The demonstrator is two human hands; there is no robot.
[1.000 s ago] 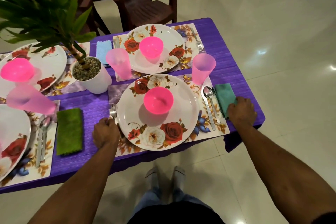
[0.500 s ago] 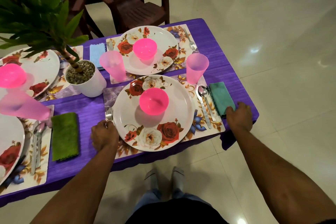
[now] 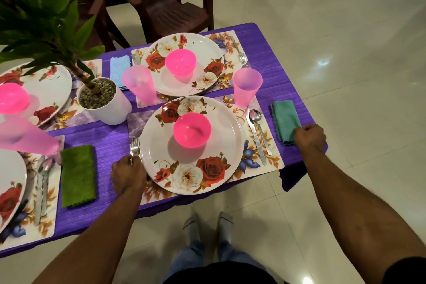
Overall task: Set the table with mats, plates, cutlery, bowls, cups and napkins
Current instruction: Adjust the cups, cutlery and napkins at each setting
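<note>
Four place settings crowd a table under a purple cloth (image 3: 103,138) that fills the left and centre of the frame. At lower centre, a floral plate (image 3: 193,159) holding a pink bowl (image 3: 192,130) sits on a flowered mat (image 3: 274,159), with a spoon (image 3: 258,127) to its right and a pink cup (image 3: 247,86) at the mat's upper right corner. The left hand (image 3: 128,174) is curled around the handle of a fork (image 3: 134,146) just left of the plate. The right hand (image 3: 310,137), fingers curled under, pinches the near end of a teal napkin (image 3: 284,119) near the table's right edge. A potted plant (image 3: 101,99) stands at centre left. A brown plastic chair (image 3: 166,0) stands at top centre, and glossy pale floor tiles (image 3: 345,64) fill the right.
</note>
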